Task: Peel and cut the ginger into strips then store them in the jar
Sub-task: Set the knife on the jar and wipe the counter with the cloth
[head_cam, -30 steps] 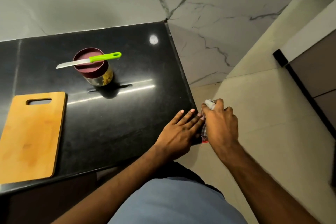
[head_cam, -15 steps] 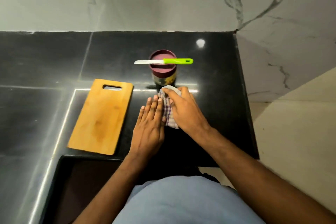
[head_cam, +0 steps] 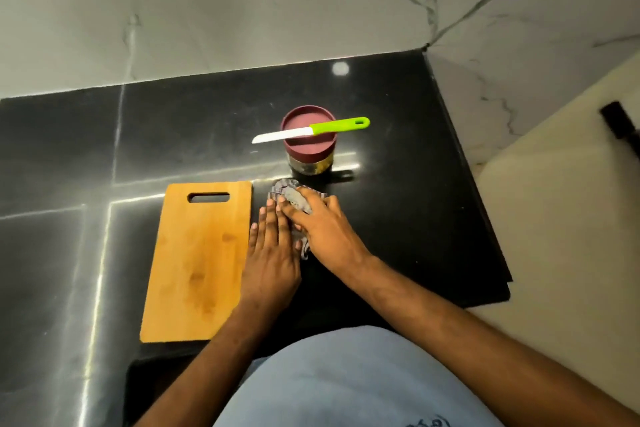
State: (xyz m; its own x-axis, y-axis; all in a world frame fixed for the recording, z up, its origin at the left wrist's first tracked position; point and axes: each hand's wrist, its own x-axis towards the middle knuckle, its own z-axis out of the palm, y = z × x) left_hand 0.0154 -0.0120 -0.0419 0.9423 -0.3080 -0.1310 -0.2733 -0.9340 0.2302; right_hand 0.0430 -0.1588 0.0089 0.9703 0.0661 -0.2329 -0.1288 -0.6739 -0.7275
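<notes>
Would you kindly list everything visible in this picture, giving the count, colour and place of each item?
Rectangular wooden cutting board with handle slot: one, light brown, on the counter left of the hands.
Glass jar with round maroon lid: one, lid on, behind the hands.
Green-handled knife with white blade: one, lying across the jar's lid.
Checked cloth: one, greyish, bunched on the counter under the hands.
Polished black stone counter: one, beneath everything.
White marble wall: behind the counter.
Cream floor: at right.
Light blue shirt: bottom centre.
Left hand: flat, fingers straight, beside the board, at the cloth's edge.
Right hand: on the cloth, fingers curled over it.
</notes>
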